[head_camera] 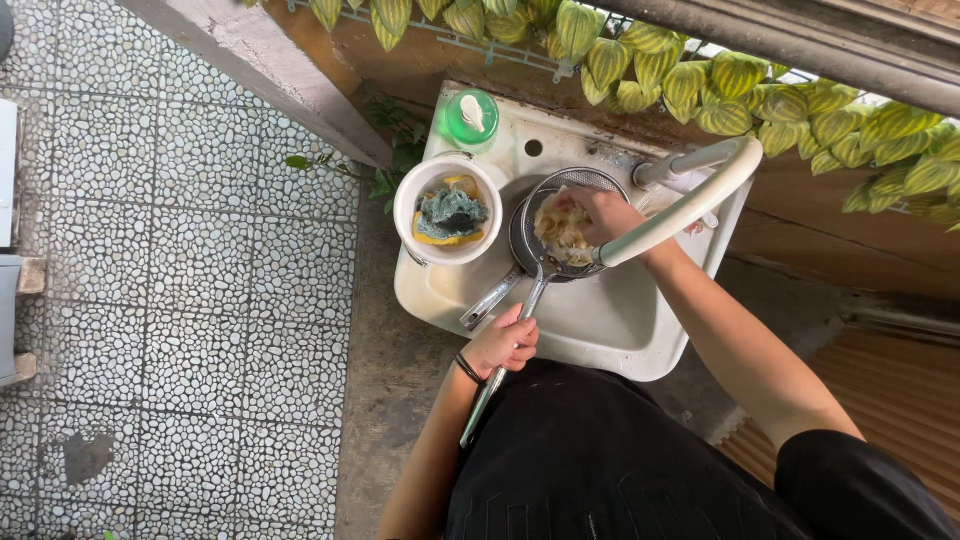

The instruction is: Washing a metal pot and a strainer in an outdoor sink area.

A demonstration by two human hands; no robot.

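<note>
A round wire-mesh strainer [590, 180] rests over a dark pot [522, 245] in a white sink [610, 330]. Pale, soft food [558, 232] fills the strainer. My left hand [502, 343] is closed around the strainer's long metal handle [495, 380]. My right hand [600, 213] reaches into the strainer, fingers pressed into the pale food. The pot's own metal handle [490, 298] sticks out toward me. A curved white tap spout [690, 205] crosses over my right wrist.
A white bowl [412, 190] holding a yellow and green sponge stands on the sink's left rim. A green soap bottle [471, 117] stands behind it. Green and yellow leaves hang along the wall beyond. Pebble-pattern floor tiles [190, 260] lie to the left.
</note>
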